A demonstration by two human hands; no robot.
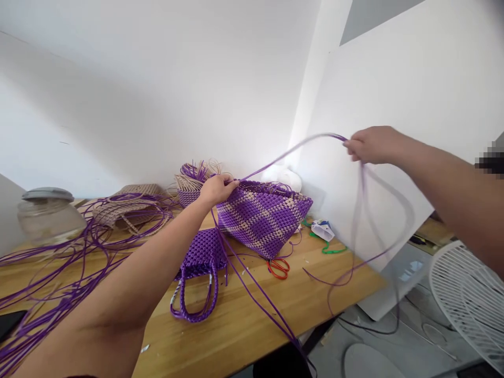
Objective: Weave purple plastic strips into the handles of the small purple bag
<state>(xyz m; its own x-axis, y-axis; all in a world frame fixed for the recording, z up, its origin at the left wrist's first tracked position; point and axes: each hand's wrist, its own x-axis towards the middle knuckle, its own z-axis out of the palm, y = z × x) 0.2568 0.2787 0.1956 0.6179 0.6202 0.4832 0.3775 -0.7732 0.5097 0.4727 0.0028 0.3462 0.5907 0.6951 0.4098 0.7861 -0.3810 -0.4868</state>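
Note:
My left hand [218, 189] is closed at the upper left rim of a purple and beige checked woven basket [260, 220], with purple strands running through its fingers. Out to the right, raised above the table edge, my right hand [368, 145] grips the purple cords [291, 151]. They arch between both hands, and loose lengths hang blurred below the right one. More strands trail from my left hand down over the front table edge. A small purple woven bag [202, 252] with a looped handle lies left of the basket. Orange-handled scissors [278, 268] rest by the basket's lower tip.
A lidded clear jar [49, 215], a beige woven piece [126, 207] and many loose purple strands [94, 236] cover the left of the wooden table [189, 341]. Behind is another part-woven basket [188, 197]. A white wire chair [468, 294] stands at right; walls enclose the back.

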